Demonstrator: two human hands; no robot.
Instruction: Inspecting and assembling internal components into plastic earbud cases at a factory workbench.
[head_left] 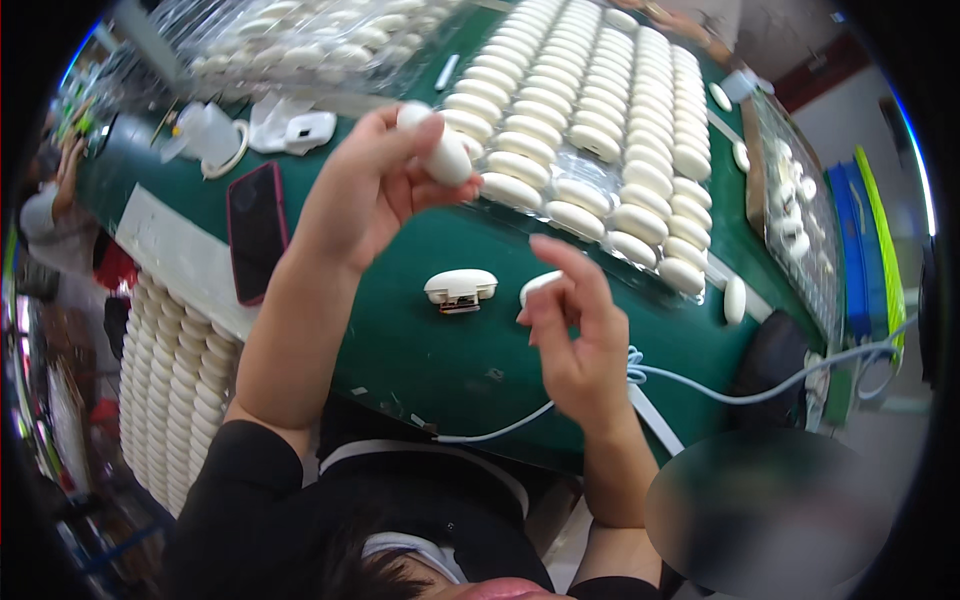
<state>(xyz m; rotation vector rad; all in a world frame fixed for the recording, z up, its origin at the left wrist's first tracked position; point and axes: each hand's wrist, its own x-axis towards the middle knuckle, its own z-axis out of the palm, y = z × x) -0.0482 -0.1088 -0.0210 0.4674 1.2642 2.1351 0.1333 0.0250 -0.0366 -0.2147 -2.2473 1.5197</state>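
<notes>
My left hand [370, 185] is raised over the table, its thumb and fingers closed around a white oval plastic housing [448, 158]. My right hand [578, 335] hovers lower and to the right, fingers apart and bent, with nothing visibly gripped. Just behind its fingertips is another white housing [538, 284], partly hidden; whether they touch it I cannot tell. Between the hands a white housing [460, 288] stands on the green table [400, 350], a slot with small dark inner parts facing me.
A plastic tray [590, 172] packed with rows of white housings lies ahead. A phone [257, 232] lies at the left, near a white bottle [208, 135]. A pale cable [740, 398] crosses the right. Stacked housings [175, 390] stand lower left. Another person's hand [690, 30] is beyond the tray.
</notes>
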